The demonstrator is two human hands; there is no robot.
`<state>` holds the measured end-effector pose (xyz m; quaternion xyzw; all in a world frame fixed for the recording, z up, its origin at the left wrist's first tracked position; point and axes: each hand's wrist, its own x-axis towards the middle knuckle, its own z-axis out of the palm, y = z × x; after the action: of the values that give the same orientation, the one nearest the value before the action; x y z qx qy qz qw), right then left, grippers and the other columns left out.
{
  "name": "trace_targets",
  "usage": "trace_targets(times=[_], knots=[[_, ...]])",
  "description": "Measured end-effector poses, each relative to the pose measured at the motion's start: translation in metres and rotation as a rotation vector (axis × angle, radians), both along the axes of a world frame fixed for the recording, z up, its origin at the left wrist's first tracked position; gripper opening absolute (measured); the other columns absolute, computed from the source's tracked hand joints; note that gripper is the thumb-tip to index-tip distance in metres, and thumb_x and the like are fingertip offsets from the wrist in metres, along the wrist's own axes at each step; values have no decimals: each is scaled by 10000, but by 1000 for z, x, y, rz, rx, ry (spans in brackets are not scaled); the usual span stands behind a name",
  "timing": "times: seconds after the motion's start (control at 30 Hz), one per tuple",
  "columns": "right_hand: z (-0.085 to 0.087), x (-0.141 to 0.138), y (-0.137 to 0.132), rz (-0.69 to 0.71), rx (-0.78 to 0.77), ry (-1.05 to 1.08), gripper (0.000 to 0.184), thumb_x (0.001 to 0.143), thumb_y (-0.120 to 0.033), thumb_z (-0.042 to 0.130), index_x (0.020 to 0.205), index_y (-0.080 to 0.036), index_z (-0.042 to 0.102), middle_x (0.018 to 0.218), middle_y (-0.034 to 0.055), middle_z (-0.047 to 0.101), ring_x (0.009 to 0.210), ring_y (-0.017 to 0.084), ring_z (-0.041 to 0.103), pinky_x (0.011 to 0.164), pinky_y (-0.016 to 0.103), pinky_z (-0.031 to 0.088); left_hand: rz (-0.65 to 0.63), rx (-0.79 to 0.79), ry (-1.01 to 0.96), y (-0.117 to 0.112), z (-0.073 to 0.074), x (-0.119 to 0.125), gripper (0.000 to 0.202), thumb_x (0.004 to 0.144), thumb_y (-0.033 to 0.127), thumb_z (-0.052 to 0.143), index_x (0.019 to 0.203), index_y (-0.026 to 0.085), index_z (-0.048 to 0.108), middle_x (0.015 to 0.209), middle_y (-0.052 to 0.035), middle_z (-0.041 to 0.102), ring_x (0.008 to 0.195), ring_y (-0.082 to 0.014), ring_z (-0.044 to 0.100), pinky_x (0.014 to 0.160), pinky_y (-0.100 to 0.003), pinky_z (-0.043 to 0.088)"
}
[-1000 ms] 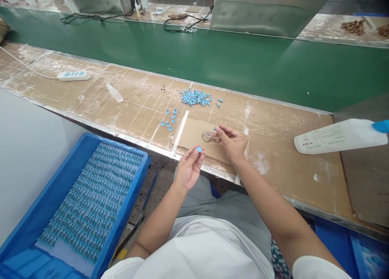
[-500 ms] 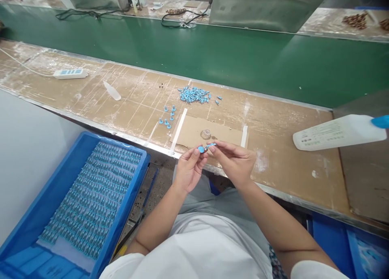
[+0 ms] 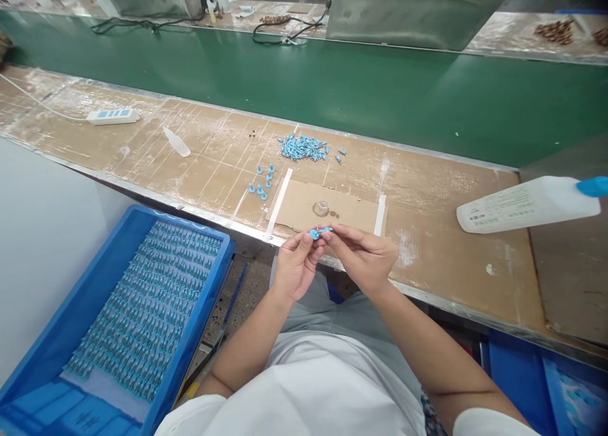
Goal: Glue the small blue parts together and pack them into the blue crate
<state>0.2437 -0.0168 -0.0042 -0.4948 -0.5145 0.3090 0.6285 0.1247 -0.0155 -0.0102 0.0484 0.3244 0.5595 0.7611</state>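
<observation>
My left hand (image 3: pixel 297 265) is closed in a pinch on a small blue disc-shaped piece (image 3: pixel 314 234). Against it, my right hand (image 3: pixel 363 255) pinches a slim blue piece (image 3: pixel 327 229), and the two pieces meet between my fingertips. Both hands are just above the table's front edge. Behind them, a small clear cup (image 3: pixel 322 208) sits on a cardboard sheet (image 3: pixel 299 198) with dark spots beside it. Several blue pieces with round bases (image 3: pixel 259 189) stand to the left of the sheet. Farther back lies a pile of small blue parts (image 3: pixel 304 147).
A blue crate (image 3: pixel 221 258) with rows of small blue parts stands at lower left. On the table (image 3: pixel 441 271) are a white bottle (image 3: pixel 527 205), a pointed white bottle (image 3: pixel 176 142) and a power strip (image 3: pixel 113 116). A green belt (image 3: pixel 285 75) runs behind.
My right hand has moved slightly left, bringing the slim blue piece up to the disc-shaped piece. My left hand stays nearly in place. The view has shifted a little.
</observation>
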Motion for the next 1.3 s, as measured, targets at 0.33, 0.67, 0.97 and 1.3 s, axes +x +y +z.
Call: trace_targets(times=[0.33,0.67,0.97,1.3], knots=[[-4,0,1,21,74,-36,277,740,-139,783,981,-273,760,945,0,758,790,193,738,737,314,654,10,35,-5,-1,-1,0,226,697,218,815,879,106,743,877,-60,755,758,-93,704,712,-137,555],[-8,1,0,5,86,-108,311,727,-120,789,987,-287,758,946,-2,757,787,188,735,720,305,648,20,39,13,-1,-4,-1,239,671,228,833,863,112,749,881,-64,758,726,-89,703,692,-138,563],[-7,-1,-3,-15,68,-113,265,736,-156,788,974,-269,763,932,9,759,773,197,737,694,308,651,13,50,42,-2,-7,-2,269,647,239,849,867,117,756,846,-58,758,691,-77,693,675,-131,558],[2,-1,-1,-16,139,-250,261,722,-179,795,963,-274,763,904,9,760,727,191,734,706,318,648,-40,53,84,-3,-2,-6,322,596,285,875,837,111,750,711,-27,684,556,-23,551,441,-87,396]])
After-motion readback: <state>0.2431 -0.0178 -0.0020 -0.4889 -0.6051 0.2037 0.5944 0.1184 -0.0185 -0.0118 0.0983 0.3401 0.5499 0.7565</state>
